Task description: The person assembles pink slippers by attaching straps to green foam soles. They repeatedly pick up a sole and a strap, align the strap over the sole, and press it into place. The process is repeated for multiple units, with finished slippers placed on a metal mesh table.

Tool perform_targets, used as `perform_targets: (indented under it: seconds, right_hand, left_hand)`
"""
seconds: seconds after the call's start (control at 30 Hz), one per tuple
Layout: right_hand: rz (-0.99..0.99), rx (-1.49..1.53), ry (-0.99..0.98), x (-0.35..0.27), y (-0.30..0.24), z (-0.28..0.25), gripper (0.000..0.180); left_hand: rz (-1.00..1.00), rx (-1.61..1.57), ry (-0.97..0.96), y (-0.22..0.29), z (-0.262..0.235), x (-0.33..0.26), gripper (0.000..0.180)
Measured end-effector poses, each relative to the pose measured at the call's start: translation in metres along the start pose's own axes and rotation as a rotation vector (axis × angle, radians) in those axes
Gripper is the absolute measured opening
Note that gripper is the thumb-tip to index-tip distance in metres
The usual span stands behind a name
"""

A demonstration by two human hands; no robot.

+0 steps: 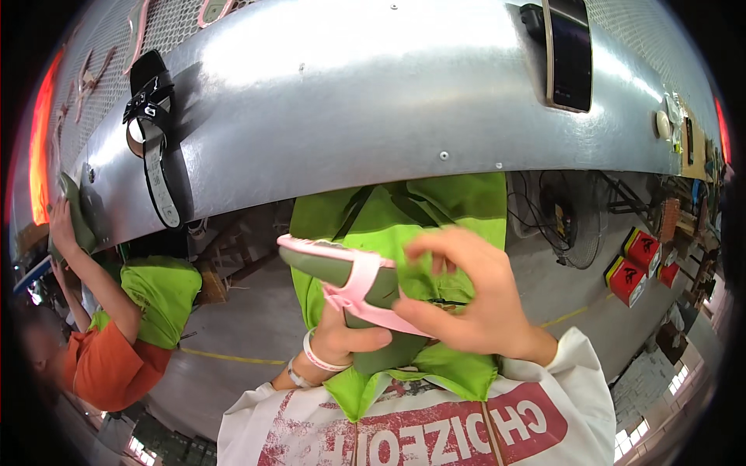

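Note:
In front of my lap I hold a green shoe last [381, 291] fitted with pink sandal straps [364, 276] and a pink-edged sole. My left hand [342, 342] is closed round it from below, with the thumb laid across the green side. Over its right side is my right hand [482, 303], slightly smeared by motion. The right fingers are curled but apart from the thumb, whose tip is at the pink strap; whether it presses on it I cannot tell.
A metal conveyor edge [334, 101] runs across ahead, bearing a black sandal [151, 132] and a phone [569, 54]. At left a co-worker in an orange top [116, 361] handles a green last [74, 210]. Right, on the floor, stand a fan [571, 225] and red tins [633, 268].

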State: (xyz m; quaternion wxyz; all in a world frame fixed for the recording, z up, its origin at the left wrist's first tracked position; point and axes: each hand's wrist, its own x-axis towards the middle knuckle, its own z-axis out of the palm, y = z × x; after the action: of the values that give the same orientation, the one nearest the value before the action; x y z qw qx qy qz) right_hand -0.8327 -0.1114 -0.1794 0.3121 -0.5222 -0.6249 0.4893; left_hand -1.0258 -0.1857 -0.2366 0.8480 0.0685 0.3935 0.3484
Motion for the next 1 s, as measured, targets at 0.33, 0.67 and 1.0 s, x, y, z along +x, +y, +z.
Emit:
perform_targets:
  seconds: [0.33, 0.67, 1.0]
  right_hand:
    - [0.392, 0.397, -0.209, -0.032, 0.036, -0.024, 0.016]
    - [0.199, 0.331, -0.238, -0.021, 0.057, 0.000, 0.015]
    - [0.171, 0.360, -0.368, -0.014, 0.076, 0.005, 0.035]
  left_hand:
    - [-0.031, -0.064, 0.018, -0.017, 0.002, 0.023, 0.081]
    - [0.085, -0.232, -0.108, -0.031, -0.005, 0.029, 0.073]
    - [-0.085, -0.138, -0.239, -0.033, -0.019, 0.036, 0.084]
